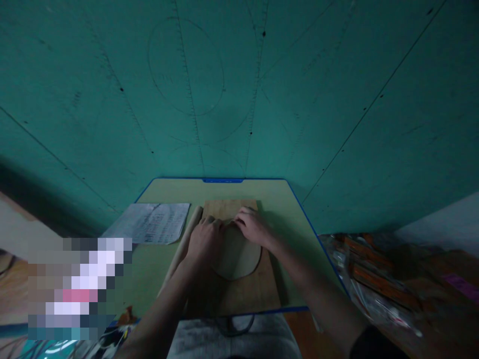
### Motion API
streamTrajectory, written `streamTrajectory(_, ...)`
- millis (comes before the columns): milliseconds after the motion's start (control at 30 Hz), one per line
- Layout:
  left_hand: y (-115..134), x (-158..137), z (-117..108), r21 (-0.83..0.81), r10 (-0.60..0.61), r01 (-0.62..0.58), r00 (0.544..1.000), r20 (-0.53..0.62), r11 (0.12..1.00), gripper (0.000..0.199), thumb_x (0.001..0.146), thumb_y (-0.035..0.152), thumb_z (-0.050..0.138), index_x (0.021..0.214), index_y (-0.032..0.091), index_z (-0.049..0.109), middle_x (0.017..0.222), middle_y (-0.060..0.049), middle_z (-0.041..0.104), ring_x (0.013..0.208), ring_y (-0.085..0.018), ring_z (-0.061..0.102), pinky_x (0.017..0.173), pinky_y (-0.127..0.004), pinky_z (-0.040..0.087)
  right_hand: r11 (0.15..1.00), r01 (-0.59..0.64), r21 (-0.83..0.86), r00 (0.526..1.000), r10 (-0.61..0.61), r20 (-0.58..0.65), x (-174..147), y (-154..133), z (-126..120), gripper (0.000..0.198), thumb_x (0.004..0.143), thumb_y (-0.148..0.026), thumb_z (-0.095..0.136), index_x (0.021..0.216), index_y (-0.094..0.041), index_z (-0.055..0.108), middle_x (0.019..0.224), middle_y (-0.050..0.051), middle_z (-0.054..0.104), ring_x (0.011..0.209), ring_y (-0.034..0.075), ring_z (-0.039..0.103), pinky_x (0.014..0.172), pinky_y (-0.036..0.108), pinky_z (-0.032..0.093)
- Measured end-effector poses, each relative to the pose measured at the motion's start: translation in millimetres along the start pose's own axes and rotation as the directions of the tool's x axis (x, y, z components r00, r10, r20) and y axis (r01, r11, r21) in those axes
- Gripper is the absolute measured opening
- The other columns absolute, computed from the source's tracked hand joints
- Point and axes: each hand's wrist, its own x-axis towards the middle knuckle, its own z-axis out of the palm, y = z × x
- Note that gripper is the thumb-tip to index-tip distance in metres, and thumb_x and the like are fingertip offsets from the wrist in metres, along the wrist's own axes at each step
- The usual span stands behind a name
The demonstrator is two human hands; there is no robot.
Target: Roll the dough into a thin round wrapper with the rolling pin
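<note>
A flat, pale, roundish sheet of what looks like dough (237,254) lies on a wooden board (250,294). At its far edge my left hand (205,238) and my right hand (252,227) are close together, fingers bent and closed on the rim. My left hand covers the sheet's left side, and the fingertips of both hands are partly hidden. Along the board's left side lies a wooden rolling pin (192,223), partly covered by my left hand and forearm.
The board rests on a small blue-edged table (295,271) against a green wall (232,99) with pencil marks. A printed paper (160,224) lies at the table's left. Blurred clutter with orange pieces (381,284) fills the floor at right. The lower left is pixelated.
</note>
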Motion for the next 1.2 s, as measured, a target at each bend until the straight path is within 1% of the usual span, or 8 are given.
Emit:
streamTrajectory(200, -5, 4, 0, -0.071, 0.023, -0.021, 0.999, 0.027, 0.997, 0.024, 0.1, 0.022, 0.046, 0.099, 0.015, 0.069, 0.1, -0.011, 0.073, 0.096, -0.023, 0.067, 0.082, -0.031, 0.046, 0.995, -0.037, 0.092, 0.998, 0.033, 0.046, 4, -4, -7, 0.013, 0.098, -0.015, 0.059, 0.089, -0.018, 0.068, 0.09, 0.004, 0.068, 0.087, 0.017, 0.06, 0.076, 0.028, 0.04)
streamTrajectory(333, -13, 5, -3, -0.124, 0.031, -0.025, 0.999, 0.044, 0.992, 0.025, 0.099, 0.024, 0.046, 0.098, 0.017, 0.07, 0.1, -0.009, 0.074, 0.094, -0.022, 0.068, 0.079, -0.03, 0.046, 0.993, -0.033, 0.116, 0.998, 0.025, 0.063, 3, 1, -9, 0.012, 0.098, -0.016, 0.058, 0.093, -0.018, 0.069, 0.091, 0.004, 0.068, 0.087, 0.016, 0.061, 0.076, 0.026, 0.04)
streamTrajectory(533, -14, -2, -1, -0.013, 0.027, -0.027, 0.999, 0.031, 1.0, 0.033, 0.1, 0.029, 0.043, 0.091, 0.016, 0.072, 0.099, -0.013, 0.072, 0.095, -0.026, 0.066, 0.082, -0.035, 0.047, 0.999, -0.03, 0.04, 1.0, 0.03, 0.003, -7, 6, -2, 0.014, 0.096, -0.027, 0.066, 0.088, -0.017, 0.071, 0.093, 0.005, 0.061, 0.09, 0.017, 0.058, 0.077, 0.027, 0.041)
streamTrajectory(667, -6, -4, -2, -0.003, 0.018, -0.018, 1.0, 0.024, 1.0, 0.031, 0.101, 0.026, 0.041, 0.095, 0.014, 0.07, 0.101, -0.015, 0.072, 0.097, -0.028, 0.065, 0.085, -0.037, 0.047, 0.998, -0.016, 0.058, 1.0, 0.016, -0.006, -8, -1, -5, 0.018, 0.099, -0.024, 0.062, 0.083, -0.017, 0.067, 0.09, 0.004, 0.064, 0.087, 0.016, 0.058, 0.076, 0.027, 0.04)
streamTrajectory(833, -10, -2, -5, -0.114, 0.015, -0.008, 0.998, 0.058, 0.993, 0.027, 0.099, 0.023, 0.043, 0.095, 0.015, 0.068, 0.096, -0.012, 0.074, 0.093, -0.024, 0.068, 0.079, -0.032, 0.046, 0.987, -0.088, 0.134, 0.995, 0.082, 0.05, -5, -6, -13, 0.015, 0.098, -0.021, 0.061, 0.085, -0.018, 0.066, 0.084, 0.003, 0.068, 0.081, 0.016, 0.06, 0.071, 0.026, 0.037)
streamTrajectory(1000, -18, 1, -9, -0.223, -0.027, 0.046, 0.996, 0.087, 0.974, 0.026, 0.097, 0.027, 0.046, 0.094, 0.018, 0.07, 0.09, -0.007, 0.074, 0.084, -0.02, 0.07, 0.069, -0.029, 0.044, 0.951, -0.133, 0.278, 0.99, 0.116, 0.079, 1, 2, -16, 0.012, 0.095, -0.017, 0.061, 0.085, -0.017, 0.068, 0.081, 0.001, 0.069, 0.077, 0.015, 0.061, 0.067, 0.024, 0.037)
streamTrajectory(1100, -17, 3, -10, -0.226, -0.045, 0.064, 0.995, 0.092, 0.972, 0.028, 0.098, 0.03, 0.046, 0.099, 0.018, 0.072, 0.097, -0.009, 0.075, 0.089, -0.02, 0.07, 0.072, -0.028, 0.045, 0.95, -0.115, 0.289, 0.993, 0.1, 0.067, 3, 6, -12, 0.01, 0.093, -0.015, 0.062, 0.086, -0.016, 0.07, 0.082, 0.002, 0.068, 0.077, 0.014, 0.059, 0.068, 0.024, 0.037)
streamTrajectory(1200, -11, 4, -10, -0.149, -0.016, 0.027, 0.997, 0.077, 0.988, 0.029, 0.098, 0.033, 0.048, 0.099, 0.018, 0.073, 0.104, -0.011, 0.074, 0.096, -0.023, 0.07, 0.078, -0.029, 0.047, 0.972, -0.106, 0.211, 0.993, 0.095, 0.063, 4, 5, -7, 0.008, 0.09, -0.015, 0.066, 0.082, -0.015, 0.069, 0.083, 0.002, 0.065, 0.075, 0.014, 0.058, 0.066, 0.024, 0.037)
